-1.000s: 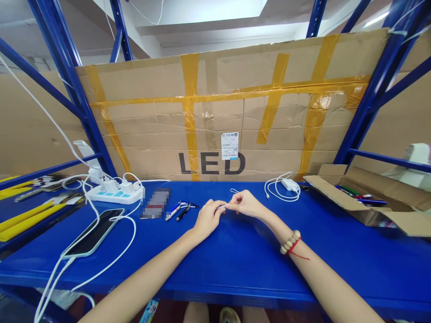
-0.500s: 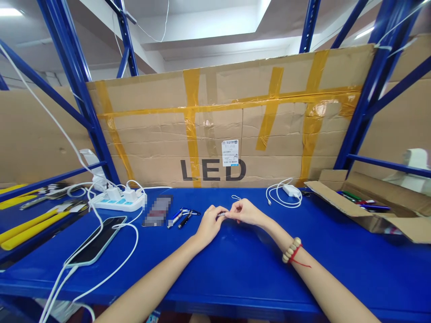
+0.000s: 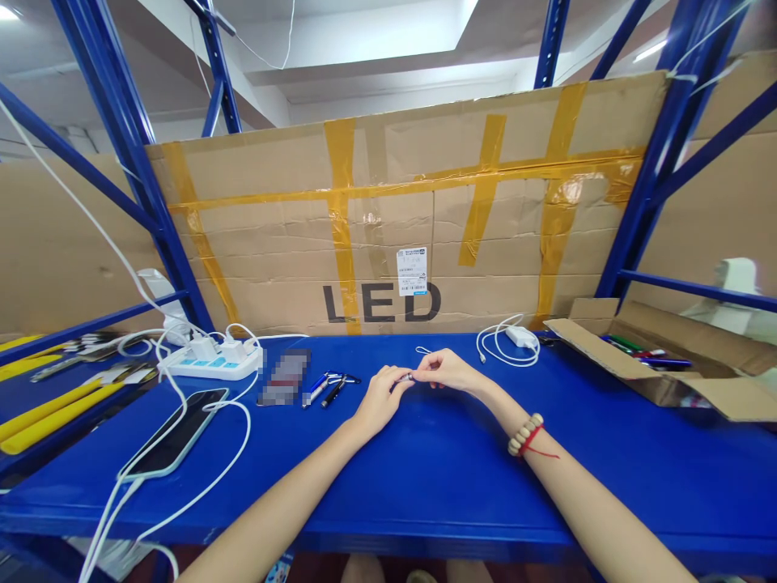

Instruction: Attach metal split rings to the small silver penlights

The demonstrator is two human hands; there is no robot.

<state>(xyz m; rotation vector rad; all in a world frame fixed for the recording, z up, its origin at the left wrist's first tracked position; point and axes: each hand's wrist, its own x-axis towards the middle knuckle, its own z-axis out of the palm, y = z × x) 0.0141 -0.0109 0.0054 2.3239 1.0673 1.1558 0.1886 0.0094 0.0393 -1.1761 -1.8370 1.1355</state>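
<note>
So this person's got both hands up over the middle of a blue table [image 3: 461, 486], with a tiny piece [image 3: 405, 378] caught between them. The left hand [image 3: 380, 401] has it pinched in its fingertips, and the right hand [image 3: 447, 371] has thumb and forefinger pressed together at the other end. Fingers cover most of the thing, so I honestly can't tell what it is. It's kinda crowded around there: a few pens [image 3: 333, 393] lie just left of the left hand, then some dark flat thing [image 3: 285, 376] too blurred to make out. A little white loop [image 3: 421, 350] sits right behind the right hand. Further left there's a phone [image 3: 176, 433] with white cables [image 3: 246, 441] sprawled across and around it, plus a power strip [image 3: 210, 364] loaded with plugs. Over on the right, a charger [image 3: 520, 337] with its cord coiled up, then an open carton [image 3: 649, 385] with more pens inside, flaps sticking out. Big taped cardboard [image 3: 273, 251] reading LED walls off the back.
</note>
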